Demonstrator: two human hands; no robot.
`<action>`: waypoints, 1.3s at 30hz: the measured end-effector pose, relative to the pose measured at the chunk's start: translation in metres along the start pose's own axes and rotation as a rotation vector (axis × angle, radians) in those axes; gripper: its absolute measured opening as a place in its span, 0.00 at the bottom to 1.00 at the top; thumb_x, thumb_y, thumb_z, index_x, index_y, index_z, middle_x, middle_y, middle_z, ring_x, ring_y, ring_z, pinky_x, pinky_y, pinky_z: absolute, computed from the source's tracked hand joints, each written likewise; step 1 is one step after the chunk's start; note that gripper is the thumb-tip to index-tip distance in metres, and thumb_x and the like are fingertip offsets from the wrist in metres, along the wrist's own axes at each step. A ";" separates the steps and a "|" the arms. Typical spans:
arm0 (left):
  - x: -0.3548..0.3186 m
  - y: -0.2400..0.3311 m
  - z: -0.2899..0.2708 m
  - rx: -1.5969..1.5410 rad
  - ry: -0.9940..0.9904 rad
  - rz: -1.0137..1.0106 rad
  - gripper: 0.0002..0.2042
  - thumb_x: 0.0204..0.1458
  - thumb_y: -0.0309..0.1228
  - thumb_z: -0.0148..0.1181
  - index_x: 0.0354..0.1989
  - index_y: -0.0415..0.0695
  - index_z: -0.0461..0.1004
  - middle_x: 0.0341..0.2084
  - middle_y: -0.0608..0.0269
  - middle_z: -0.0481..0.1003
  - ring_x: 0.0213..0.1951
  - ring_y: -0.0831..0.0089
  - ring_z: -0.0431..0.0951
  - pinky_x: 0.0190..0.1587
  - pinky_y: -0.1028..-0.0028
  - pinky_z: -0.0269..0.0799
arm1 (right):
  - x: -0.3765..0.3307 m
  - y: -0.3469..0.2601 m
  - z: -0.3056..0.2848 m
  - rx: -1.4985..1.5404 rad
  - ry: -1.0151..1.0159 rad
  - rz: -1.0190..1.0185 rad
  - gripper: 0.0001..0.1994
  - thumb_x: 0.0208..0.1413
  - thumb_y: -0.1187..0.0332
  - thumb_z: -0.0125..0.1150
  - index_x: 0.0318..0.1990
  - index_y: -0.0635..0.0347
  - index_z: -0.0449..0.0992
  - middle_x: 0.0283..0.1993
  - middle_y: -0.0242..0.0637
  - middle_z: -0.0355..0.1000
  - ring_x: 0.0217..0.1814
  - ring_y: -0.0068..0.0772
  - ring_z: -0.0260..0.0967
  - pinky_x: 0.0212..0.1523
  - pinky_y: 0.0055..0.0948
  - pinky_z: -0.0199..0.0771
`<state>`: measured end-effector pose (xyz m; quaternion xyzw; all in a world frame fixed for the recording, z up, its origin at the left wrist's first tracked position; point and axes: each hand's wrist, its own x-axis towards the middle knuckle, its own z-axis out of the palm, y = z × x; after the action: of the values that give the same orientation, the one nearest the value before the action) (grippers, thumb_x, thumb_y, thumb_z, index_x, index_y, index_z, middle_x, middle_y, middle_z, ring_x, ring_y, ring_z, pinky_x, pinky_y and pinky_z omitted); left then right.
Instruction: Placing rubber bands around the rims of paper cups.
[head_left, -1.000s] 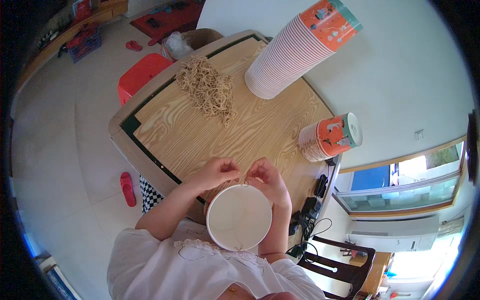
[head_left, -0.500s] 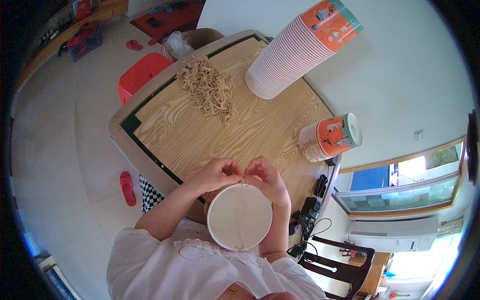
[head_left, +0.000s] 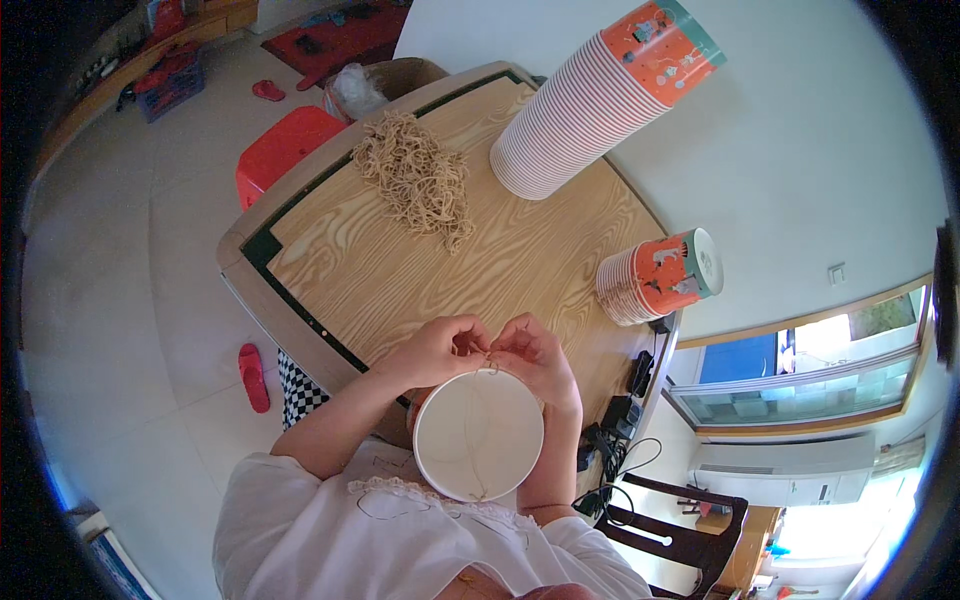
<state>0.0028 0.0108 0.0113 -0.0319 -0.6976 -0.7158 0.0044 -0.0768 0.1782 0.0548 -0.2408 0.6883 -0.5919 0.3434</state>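
Note:
A paper bucket (head_left: 445,430), white inside with an orange outer wall, rests against my front with its mouth facing up. One thin tan string (head_left: 474,430) runs across its inside, reaching the near rim and the far rim. At the far rim, my left hand (head_left: 440,350) and my right hand (head_left: 538,362) meet with fingertips pinched on the string's end. Whether a knot is formed there is too small to tell. Beyond them, a tangled heap of tan string (head_left: 415,180) lies on the wood-grain table (head_left: 400,290).
A tall leaning stack of paper buckets (head_left: 585,115) stands at the far right of the table, and a shorter stack (head_left: 660,275) sits nearer. Black cables and adapters (head_left: 622,415) crowd the right edge. A red stool (head_left: 285,150) and a cardboard box (head_left: 400,75) stand beyond the left side.
My fingertips have shifted slightly at the far rim, still pinching the string. The bucket and everything on the table have stayed in place.

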 end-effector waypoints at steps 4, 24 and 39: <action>-0.001 0.001 0.000 -0.061 0.018 -0.011 0.05 0.43 0.26 0.58 0.29 0.41 0.71 0.21 0.69 0.71 0.25 0.81 0.69 0.29 0.78 0.66 | -0.001 0.001 -0.001 -0.003 0.019 0.004 0.11 0.47 0.82 0.59 0.36 0.63 0.64 0.31 0.33 0.68 0.33 0.19 0.67 0.31 0.16 0.67; -0.001 -0.001 -0.001 -0.180 0.076 -0.112 0.04 0.44 0.25 0.59 0.28 0.41 0.71 0.22 0.69 0.72 0.27 0.82 0.71 0.32 0.80 0.68 | 0.000 0.002 0.000 -0.123 -0.013 -0.068 0.11 0.48 0.81 0.58 0.37 0.63 0.64 0.33 0.32 0.68 0.35 0.19 0.66 0.34 0.17 0.67; -0.004 0.004 -0.003 -0.081 0.050 -0.068 0.06 0.43 0.26 0.60 0.29 0.41 0.71 0.23 0.68 0.73 0.28 0.81 0.72 0.32 0.78 0.70 | -0.002 0.003 -0.003 -0.252 -0.036 -0.010 0.04 0.50 0.79 0.56 0.34 0.67 0.72 0.31 0.30 0.70 0.33 0.15 0.66 0.33 0.15 0.67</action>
<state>0.0069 0.0080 0.0155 0.0097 -0.6685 -0.7436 -0.0037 -0.0777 0.1820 0.0529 -0.2959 0.7498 -0.4980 0.3198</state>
